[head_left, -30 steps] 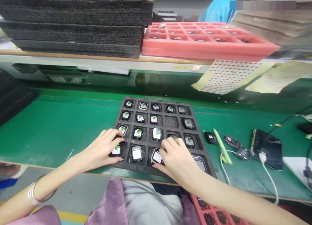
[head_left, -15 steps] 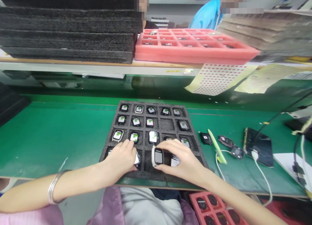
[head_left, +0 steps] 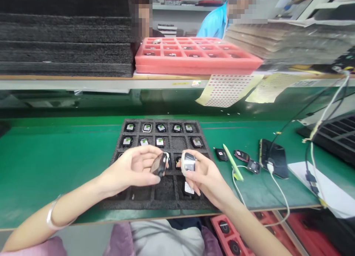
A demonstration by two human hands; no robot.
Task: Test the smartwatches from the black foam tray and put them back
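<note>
Above the black foam tray [head_left: 166, 204], my left hand [head_left: 135, 167] grips a dark smartwatch case [head_left: 159, 165], tilted on edge between thumb and fingers. Just to its right, my right hand [head_left: 203, 171] holds a pale-rimmed smartwatch case [head_left: 188, 163] with thumb and fingertips. The two cases are apart. Strapless watch cases with lit white-and-green screens, such as one in the back row [head_left: 146, 127], lie in many compartments. Another case [head_left: 189, 187] with a white screen rests below my right hand. My hands hide part of the third row.
Right of the tray lie a small black case [head_left: 221, 154], a light-green stick tool [head_left: 232, 161], a phone [head_left: 274, 158] with a white cable, and a white sheet [head_left: 321, 189]. A pink foam tray [head_left: 194, 65] and black foam stacks [head_left: 66, 45] occupy the shelf. Two people are behind.
My left hand has lifted the dark watch case out of the front row. My right hand has raised the pale one and turned it. The view has shifted to the right.
</note>
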